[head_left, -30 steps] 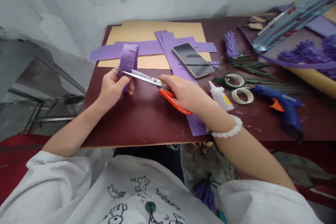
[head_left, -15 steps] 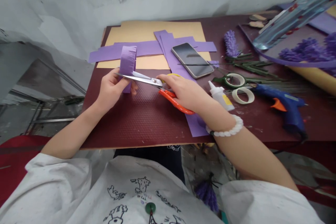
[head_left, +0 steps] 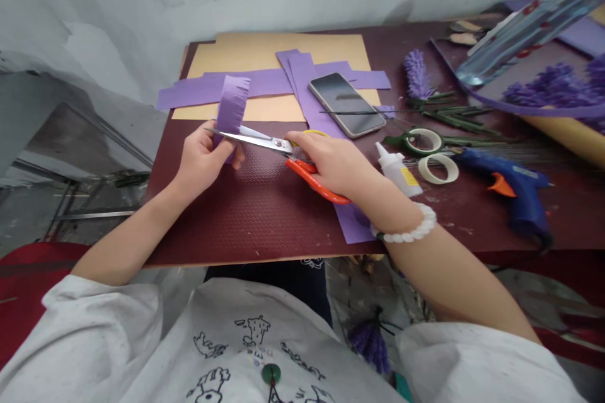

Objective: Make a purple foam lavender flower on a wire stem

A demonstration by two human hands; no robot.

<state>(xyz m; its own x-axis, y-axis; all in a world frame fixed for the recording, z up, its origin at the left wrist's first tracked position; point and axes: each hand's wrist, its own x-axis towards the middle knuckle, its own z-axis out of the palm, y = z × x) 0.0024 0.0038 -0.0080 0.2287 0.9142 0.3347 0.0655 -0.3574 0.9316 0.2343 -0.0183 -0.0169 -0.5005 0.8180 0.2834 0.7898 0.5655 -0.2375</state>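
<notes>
My left hand (head_left: 202, 160) pinches a folded strip of purple crepe paper (head_left: 230, 106), whose upper edge shows a fine fringe. My right hand (head_left: 328, 165) grips a pair of orange-handled scissors (head_left: 258, 143). Their open steel blades point left and sit around the lower part of the paper, just above my left fingers. The scissors' finger loops are partly hidden under my right hand. Both hands hover over the dark red textured board (head_left: 246, 214).
Behind my hands lie a kraft paper sheet (head_left: 283, 50), purple paper strips (head_left: 250, 83) and a smartphone (head_left: 347, 104). To the right are a glue bottle (head_left: 396, 170), a tape roll (head_left: 438, 168), a blue glue gun (head_left: 513, 192) and purple paper flowers (head_left: 416, 74).
The purple strip now leans slightly left, and its top edge looks more clearly fringed. The scissors' blades have shifted a little along the paper. My hands stay in nearly the same place.
</notes>
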